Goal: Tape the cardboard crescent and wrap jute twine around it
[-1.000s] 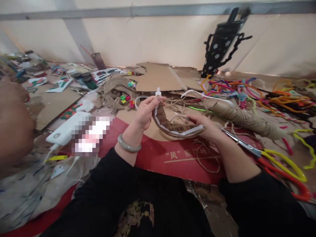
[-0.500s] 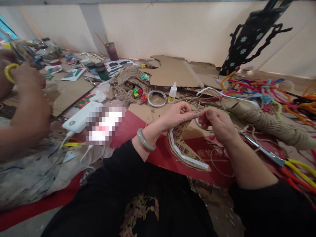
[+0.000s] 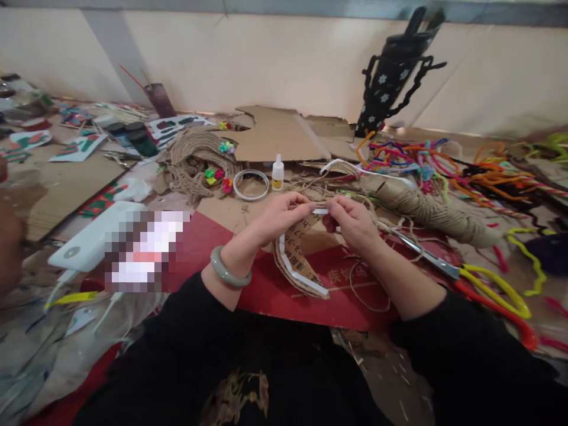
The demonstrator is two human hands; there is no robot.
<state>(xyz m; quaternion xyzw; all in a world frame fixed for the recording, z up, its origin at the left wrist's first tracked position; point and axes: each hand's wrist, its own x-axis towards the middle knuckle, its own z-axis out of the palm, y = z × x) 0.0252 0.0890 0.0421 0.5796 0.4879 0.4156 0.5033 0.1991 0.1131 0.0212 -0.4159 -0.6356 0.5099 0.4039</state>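
Note:
A crescent-shaped piece of cardboard (image 3: 298,255) with printed characters hangs over a red board (image 3: 261,296). White tape (image 3: 284,251) runs along its curve, and brown twine lines its outer edge. My left hand (image 3: 281,218) pinches the crescent's upper end between thumb and fingers. Close beside it, my right hand (image 3: 354,223) is closed at the same tip, its fingertips on the twine by the white tape; the exact grip is partly hidden. A loose loop of twine (image 3: 350,284) trails below my right hand.
A glue bottle (image 3: 277,173), a white ring (image 3: 251,184) and a twine-covered arch (image 3: 199,151) stand behind my hands. Scissors (image 3: 444,269) and a twine roll (image 3: 437,216) lie right. A power bank (image 3: 97,234) is left. A black flowered tumbler (image 3: 386,83) stands behind.
The view has swung right and the other person's arm is mostly out of it. My right hand has turned and closed in beside my left at the crescent's tip.

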